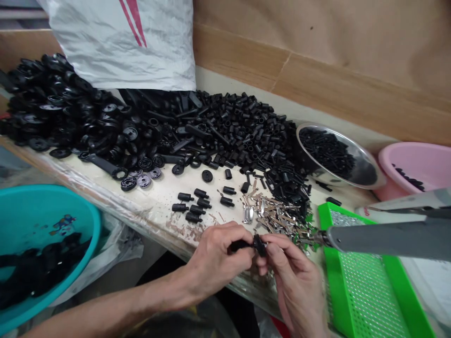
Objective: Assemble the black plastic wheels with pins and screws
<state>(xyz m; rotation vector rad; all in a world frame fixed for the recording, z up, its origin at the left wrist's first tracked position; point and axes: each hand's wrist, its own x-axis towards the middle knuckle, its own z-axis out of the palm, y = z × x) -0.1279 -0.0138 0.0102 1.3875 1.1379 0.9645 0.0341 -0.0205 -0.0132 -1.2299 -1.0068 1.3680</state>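
Note:
My left hand (218, 258) and my right hand (294, 277) meet at the near edge of the workbench, both pinched on a small black plastic part (252, 244) held between their fingertips. Just beyond the fingers lies a heap of small shiny metal clips (271, 216). Several short black cylinders (193, 204) lie loose on the bench to the left of the clips.
A big pile of black wheels and sleeves (141, 126) covers the back of the bench (165, 192). A steel bowl (366, 162) of black pins, a pink basin (419, 164), a green tray (373, 291), a grey tool (387, 239), a teal basin (38, 211) and a white sack (123, 42) surround it.

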